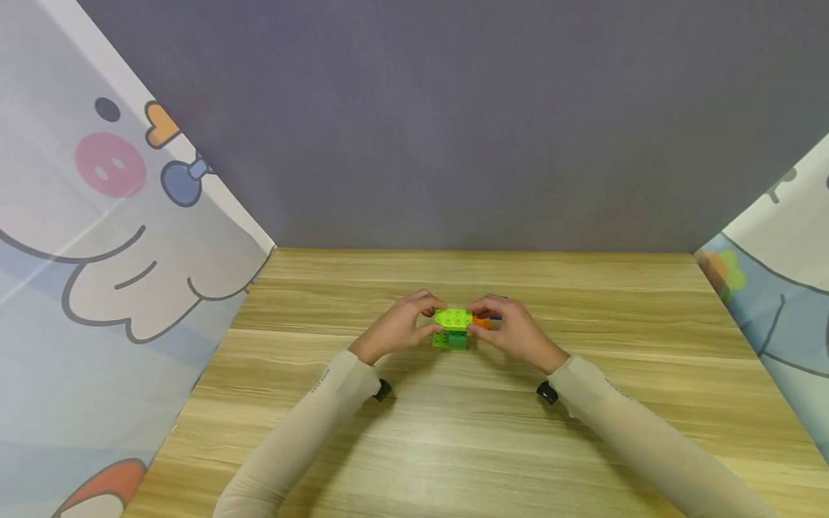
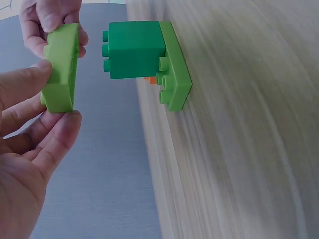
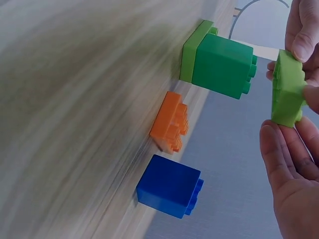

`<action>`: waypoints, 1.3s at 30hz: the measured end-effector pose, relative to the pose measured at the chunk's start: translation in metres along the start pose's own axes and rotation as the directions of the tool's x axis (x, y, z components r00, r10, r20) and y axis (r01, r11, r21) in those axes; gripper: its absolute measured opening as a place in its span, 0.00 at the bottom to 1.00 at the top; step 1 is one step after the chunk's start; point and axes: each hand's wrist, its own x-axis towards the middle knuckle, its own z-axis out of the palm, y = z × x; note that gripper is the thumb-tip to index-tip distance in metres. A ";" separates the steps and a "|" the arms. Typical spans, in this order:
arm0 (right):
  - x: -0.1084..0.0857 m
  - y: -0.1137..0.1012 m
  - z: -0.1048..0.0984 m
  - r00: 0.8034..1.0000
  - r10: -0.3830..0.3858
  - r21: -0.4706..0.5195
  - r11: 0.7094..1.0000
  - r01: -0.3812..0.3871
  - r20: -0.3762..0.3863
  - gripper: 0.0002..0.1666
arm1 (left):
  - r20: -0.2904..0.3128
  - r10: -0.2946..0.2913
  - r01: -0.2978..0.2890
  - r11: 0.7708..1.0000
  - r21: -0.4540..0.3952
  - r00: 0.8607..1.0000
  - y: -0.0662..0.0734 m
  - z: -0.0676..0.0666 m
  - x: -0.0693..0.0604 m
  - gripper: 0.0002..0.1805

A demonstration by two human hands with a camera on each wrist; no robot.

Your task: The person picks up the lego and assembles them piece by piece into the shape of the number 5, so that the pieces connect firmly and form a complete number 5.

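A flat lime-green toy brick (image 1: 452, 319) is pinched at its two ends, by my left hand (image 1: 403, 325) on one side and my right hand (image 1: 514, 329) on the other. Below it, a taller dark green brick (image 2: 136, 50) sits on a second flat lime-green brick (image 2: 177, 74) lying on the table. In both wrist views a gap shows between the held brick (image 3: 288, 89) and the studs of the dark green brick (image 3: 223, 67).
An orange flat brick (image 3: 168, 119) and a blue block brick (image 3: 169, 185) stand on the wooden table (image 1: 466, 446), beside the green stack and near my right hand. A grey panel (image 1: 479, 129) rises behind the table, with cartoon-printed walls (image 1: 84, 302) at the sides.
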 end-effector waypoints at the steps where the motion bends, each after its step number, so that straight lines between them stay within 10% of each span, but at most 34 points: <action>1: 0.000 0.000 0.000 1.000 0.000 0.005 1.000 0.000 0.004 0.16 | 0.002 0.002 -0.002 1.000 -0.004 1.000 0.000 0.000 0.000 0.20; 39: -0.001 0.004 0.011 0.992 0.104 -0.036 0.994 -0.101 0.078 0.13 | 0.032 -0.043 0.041 0.998 0.041 0.999 -0.006 0.009 -0.010 0.17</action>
